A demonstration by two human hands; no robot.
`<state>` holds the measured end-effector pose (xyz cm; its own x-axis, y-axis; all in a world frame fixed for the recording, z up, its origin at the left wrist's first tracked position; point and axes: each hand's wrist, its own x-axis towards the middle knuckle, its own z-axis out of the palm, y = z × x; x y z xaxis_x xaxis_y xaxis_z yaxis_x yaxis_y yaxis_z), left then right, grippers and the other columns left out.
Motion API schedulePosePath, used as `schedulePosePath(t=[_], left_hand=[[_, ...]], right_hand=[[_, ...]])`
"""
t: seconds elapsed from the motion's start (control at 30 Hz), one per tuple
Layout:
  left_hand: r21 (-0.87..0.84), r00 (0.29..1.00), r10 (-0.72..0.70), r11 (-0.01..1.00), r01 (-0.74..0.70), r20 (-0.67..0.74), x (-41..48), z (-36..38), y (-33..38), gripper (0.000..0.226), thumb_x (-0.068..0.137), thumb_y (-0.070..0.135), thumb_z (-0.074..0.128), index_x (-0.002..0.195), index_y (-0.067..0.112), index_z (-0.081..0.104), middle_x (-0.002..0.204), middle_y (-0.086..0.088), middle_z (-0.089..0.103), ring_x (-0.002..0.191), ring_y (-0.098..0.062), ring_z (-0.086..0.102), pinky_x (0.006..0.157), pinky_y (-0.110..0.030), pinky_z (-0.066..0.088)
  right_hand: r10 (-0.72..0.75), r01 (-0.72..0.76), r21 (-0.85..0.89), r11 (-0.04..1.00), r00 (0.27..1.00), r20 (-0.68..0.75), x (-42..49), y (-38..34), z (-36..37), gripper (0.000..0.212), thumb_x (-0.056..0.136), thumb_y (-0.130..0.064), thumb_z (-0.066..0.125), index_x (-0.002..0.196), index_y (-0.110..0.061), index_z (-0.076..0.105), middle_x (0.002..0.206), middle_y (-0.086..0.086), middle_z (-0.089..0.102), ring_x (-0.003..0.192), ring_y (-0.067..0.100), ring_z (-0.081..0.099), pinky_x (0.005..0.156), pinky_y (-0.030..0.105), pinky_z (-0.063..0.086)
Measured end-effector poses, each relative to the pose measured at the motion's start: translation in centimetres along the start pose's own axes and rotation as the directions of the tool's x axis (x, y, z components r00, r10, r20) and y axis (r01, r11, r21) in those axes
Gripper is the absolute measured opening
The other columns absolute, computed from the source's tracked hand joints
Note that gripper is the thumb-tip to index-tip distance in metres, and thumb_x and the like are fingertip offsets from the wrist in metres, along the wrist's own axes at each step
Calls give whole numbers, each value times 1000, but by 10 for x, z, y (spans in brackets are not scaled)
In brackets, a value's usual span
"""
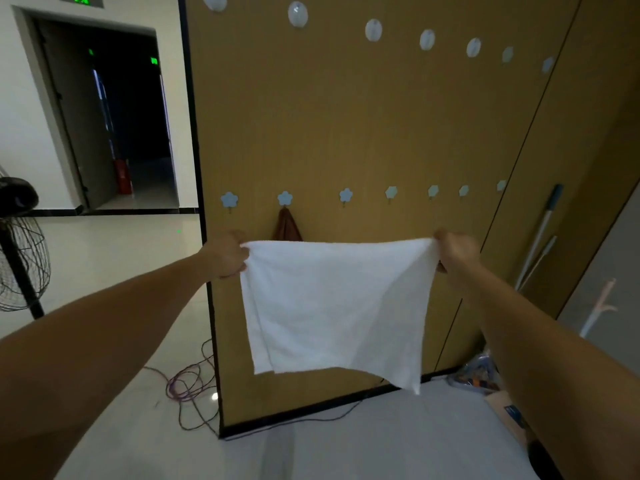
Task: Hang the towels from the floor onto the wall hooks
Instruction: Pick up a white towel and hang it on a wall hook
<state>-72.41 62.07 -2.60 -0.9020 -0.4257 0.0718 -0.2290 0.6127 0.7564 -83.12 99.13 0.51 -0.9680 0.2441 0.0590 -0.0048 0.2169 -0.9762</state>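
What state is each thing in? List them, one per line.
White towel: held spread, not yet hung.
Left hand: grips its top left corner.
Right hand: grips its top right corner.
Brown towel: hangs on a hook.
Other hooks: bare.

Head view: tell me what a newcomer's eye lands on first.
A white towel is spread wide at centre frame, top corners pinched by the left grip and right grip, before the wooden wall. Just behind its top edge, a brown towel hangs from the second flower hook from the left; its neighbours look bare.
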Motion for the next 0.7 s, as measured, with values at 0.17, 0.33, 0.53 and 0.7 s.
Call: schedulePosePath(t=[0.17, 0.33, 0.53, 0.7], left_hand=[[80, 991, 78, 994, -69, -111, 8, -10, -5, 21, 86, 12, 58, 91, -7, 65, 84, -17, 64, 73, -24, 59, 66, -31, 49], [-438, 978, -139, 897, 58, -154, 12, -16, 12, 11, 79, 2, 61, 70, 8, 57, 71, -11, 54, 59, -20, 49, 55, -29, 39], [-636, 968, -249, 741, 214, 35, 8, -21, 18, 14, 82, -4, 57, 75, 8, 56, 77, -9, 55, 68, -20, 51, 63, -32, 45], [-686, 973, -228, 702, 189, 35, 6, -17, 22, 19, 79, -10, 52, 80, 8, 55, 87, -11, 53, 76, -22, 49, 65, -32, 42]], right_hand=[[85, -104, 153, 983, 989, 121, -6, -1, -5, 25, 95, -20, 54, 73, -9, 50, 66, 6, 43, 57, 19, 40, 54, 34, 36], [114, -233, 263, 936, 909, 400, -6, 8, -10, 31, 98, -11, 47, 67, -10, 52, 57, 1, 43, 49, 13, 33, 51, 28, 25], [145, -246, 351, 903, 946, 291, 6, 16, -11, 13, 88, 0, 56, 77, -6, 59, 69, 5, 55, 57, 13, 47, 49, 24, 39], [46, -129, 355, 926, 971, 233, 16, 19, -8, 31, 86, 5, 54, 103, -18, 64, 98, -1, 60, 89, 15, 59, 77, 27, 52]])
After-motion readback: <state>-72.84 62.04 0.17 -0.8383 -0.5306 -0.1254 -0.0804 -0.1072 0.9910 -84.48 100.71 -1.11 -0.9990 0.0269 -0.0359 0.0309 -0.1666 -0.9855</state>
